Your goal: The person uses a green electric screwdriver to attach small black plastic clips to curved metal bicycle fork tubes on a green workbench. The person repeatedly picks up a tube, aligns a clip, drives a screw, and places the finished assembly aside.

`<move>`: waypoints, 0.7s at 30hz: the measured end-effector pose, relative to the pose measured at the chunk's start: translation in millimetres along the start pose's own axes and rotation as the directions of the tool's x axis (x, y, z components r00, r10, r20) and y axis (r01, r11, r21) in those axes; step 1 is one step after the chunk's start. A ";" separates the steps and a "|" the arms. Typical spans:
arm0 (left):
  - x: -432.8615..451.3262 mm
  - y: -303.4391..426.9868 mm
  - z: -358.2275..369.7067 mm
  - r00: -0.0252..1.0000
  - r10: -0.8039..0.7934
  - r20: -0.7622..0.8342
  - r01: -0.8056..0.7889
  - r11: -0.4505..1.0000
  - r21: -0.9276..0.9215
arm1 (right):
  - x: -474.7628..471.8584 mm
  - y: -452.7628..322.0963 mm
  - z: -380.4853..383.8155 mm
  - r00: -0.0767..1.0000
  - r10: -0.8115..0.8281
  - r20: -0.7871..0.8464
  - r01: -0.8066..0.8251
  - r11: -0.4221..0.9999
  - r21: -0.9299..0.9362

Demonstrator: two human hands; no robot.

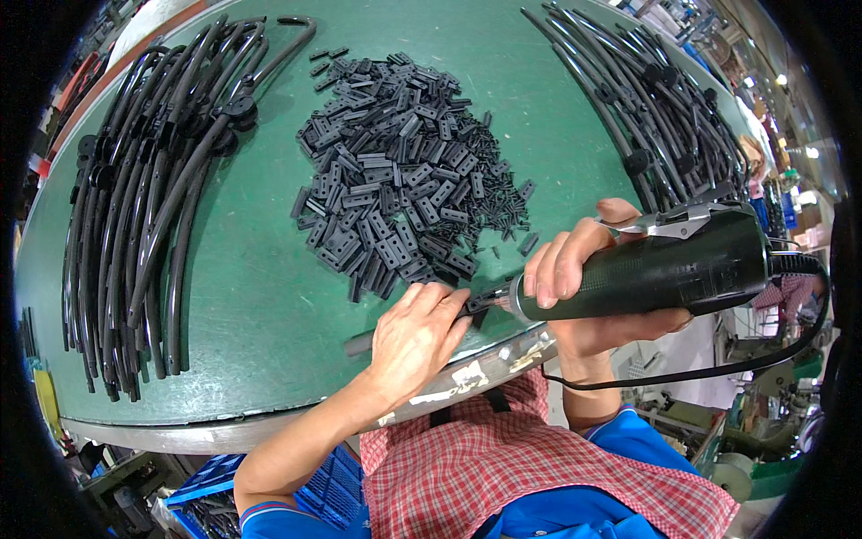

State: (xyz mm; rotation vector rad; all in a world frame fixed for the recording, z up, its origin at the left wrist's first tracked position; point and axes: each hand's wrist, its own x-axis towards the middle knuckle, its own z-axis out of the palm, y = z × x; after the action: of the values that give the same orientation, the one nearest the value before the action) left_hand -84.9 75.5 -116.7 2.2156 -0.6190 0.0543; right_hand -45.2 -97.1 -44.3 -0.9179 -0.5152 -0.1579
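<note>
My right hand (572, 269) grips a black corded electric screwdriver (646, 276) with a metal lever along its side. The tool lies nearly level, its nose pointing left at a small black plastic block (477, 305). My left hand (417, 330) holds that block and a dark tube (359, 343) near the table's front edge. One end of the tube sticks out left of my wrist; the rest is mostly hidden by my hand. Just beyond my fingers is a heap of black two-hole plastic blocks (387, 195), with a pile of dark screws (502, 209) along its right side.
Bent black metal tubes (135, 222) with round joints are stacked on the left of the green table (256, 283). Another stack of tubes (626, 101) is at the far right. The screwdriver's cord (680, 377) loops below the tool. A blue crate (337, 482) stands under the table edge.
</note>
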 end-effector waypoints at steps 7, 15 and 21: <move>4.6 9.6 -6.3 0.994 -0.098 -0.043 0.092 0.990 -0.107 | 3.6 -7.3 4.4 0.999 -0.007 0.034 0.006 0.999 0.036; 1.4 1.0 -1.7 0.998 -0.034 -0.051 0.028 0.993 -0.111 | 3.1 -5.2 7.6 0.996 0.038 -0.083 -0.028 0.992 0.121; 2.2 0.8 -1.4 0.997 -0.012 -0.082 0.002 0.993 -0.119 | 3.1 -6.2 7.4 0.997 0.024 -0.069 -0.016 0.994 0.109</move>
State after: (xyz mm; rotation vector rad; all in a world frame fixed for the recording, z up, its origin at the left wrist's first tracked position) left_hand -83.1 75.2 -114.7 2.0891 -0.5548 0.1028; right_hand -47.3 -94.7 -34.7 -0.8084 -0.4451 -0.1418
